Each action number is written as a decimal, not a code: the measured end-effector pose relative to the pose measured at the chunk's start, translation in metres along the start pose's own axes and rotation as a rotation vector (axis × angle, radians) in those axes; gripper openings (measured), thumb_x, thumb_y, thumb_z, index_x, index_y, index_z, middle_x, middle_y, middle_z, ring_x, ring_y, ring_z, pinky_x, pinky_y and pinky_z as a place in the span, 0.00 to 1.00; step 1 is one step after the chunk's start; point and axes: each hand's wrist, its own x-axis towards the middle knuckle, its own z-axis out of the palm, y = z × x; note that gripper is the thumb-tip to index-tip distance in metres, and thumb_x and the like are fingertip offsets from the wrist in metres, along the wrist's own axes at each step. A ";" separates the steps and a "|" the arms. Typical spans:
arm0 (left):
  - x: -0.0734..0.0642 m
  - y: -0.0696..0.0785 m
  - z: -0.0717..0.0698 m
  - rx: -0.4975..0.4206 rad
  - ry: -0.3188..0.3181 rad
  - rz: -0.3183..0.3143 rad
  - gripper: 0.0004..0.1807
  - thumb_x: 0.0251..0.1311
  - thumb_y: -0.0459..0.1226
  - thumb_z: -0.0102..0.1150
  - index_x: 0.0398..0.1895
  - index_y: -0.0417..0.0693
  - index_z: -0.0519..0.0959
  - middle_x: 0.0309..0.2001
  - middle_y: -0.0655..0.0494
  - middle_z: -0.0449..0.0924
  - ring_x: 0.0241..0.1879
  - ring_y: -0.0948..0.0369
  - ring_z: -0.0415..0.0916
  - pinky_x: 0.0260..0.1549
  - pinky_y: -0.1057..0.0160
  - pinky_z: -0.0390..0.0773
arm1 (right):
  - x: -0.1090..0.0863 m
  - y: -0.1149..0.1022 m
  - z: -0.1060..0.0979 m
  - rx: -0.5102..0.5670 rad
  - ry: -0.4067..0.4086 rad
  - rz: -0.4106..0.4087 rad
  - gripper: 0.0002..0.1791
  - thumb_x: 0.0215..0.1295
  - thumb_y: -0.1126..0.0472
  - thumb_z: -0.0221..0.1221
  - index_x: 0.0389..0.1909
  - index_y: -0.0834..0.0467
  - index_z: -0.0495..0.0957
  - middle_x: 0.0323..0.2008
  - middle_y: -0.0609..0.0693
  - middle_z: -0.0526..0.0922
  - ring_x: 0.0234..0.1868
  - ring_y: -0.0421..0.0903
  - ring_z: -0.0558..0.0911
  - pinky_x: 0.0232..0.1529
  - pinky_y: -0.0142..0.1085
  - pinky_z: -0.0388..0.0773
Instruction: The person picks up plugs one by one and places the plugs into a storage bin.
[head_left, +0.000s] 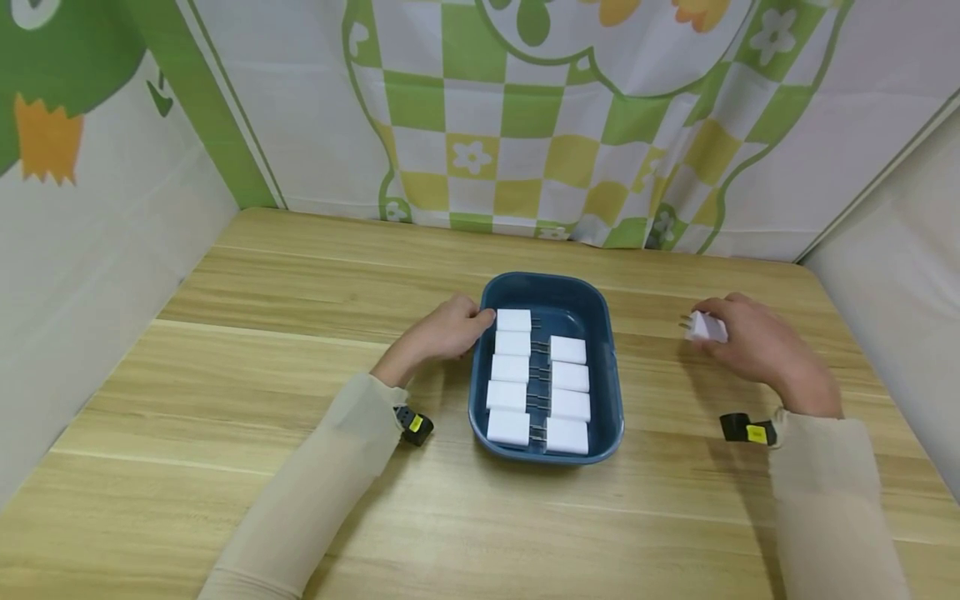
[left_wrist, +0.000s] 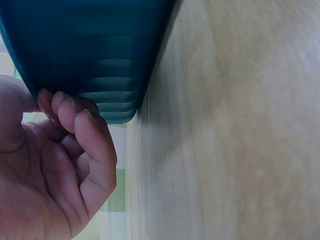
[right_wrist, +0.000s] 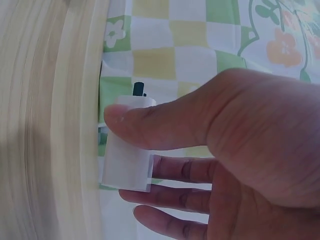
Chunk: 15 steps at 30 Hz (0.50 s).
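A dark blue tray (head_left: 617,392) with rounded corners sits on the table, holding two columns of white plug chargers (head_left: 511,368) with their prongs facing inward. At the tray's left rim, my left hand (head_left: 447,327) pinches the edge between thumb and fingers; in the left wrist view the curled fingers (left_wrist: 92,135) press against the tray's outer wall. Off to the tray's right, my right hand (head_left: 765,346) holds another white plug charger (head_left: 708,327) above the table, prongs pointing left. In the right wrist view the thumb lies across this charger (right_wrist: 127,167), with fingers behind it.
The wooden table (head_left: 247,392) extends on both sides of the tray. A green, yellow and white patterned curtain (head_left: 525,125) hangs along the back edge, and pale fabric walls stand left and right. Each wrist carries a small black camera (head_left: 414,425).
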 end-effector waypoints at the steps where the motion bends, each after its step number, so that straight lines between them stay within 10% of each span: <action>1: 0.000 0.000 0.000 0.001 0.001 -0.001 0.29 0.80 0.41 0.39 0.13 0.49 0.66 0.11 0.59 0.61 0.11 0.62 0.61 0.15 0.65 0.61 | 0.000 -0.001 0.000 -0.002 0.002 -0.004 0.28 0.68 0.60 0.64 0.63 0.70 0.72 0.52 0.72 0.75 0.44 0.62 0.77 0.41 0.57 0.74; 15: -0.001 0.001 0.000 -0.006 0.005 -0.011 0.28 0.80 0.42 0.39 0.14 0.49 0.66 0.11 0.59 0.61 0.11 0.62 0.62 0.16 0.65 0.62 | 0.000 -0.022 0.001 -0.018 0.030 -0.044 0.27 0.67 0.60 0.65 0.63 0.68 0.72 0.50 0.69 0.76 0.41 0.60 0.77 0.39 0.55 0.74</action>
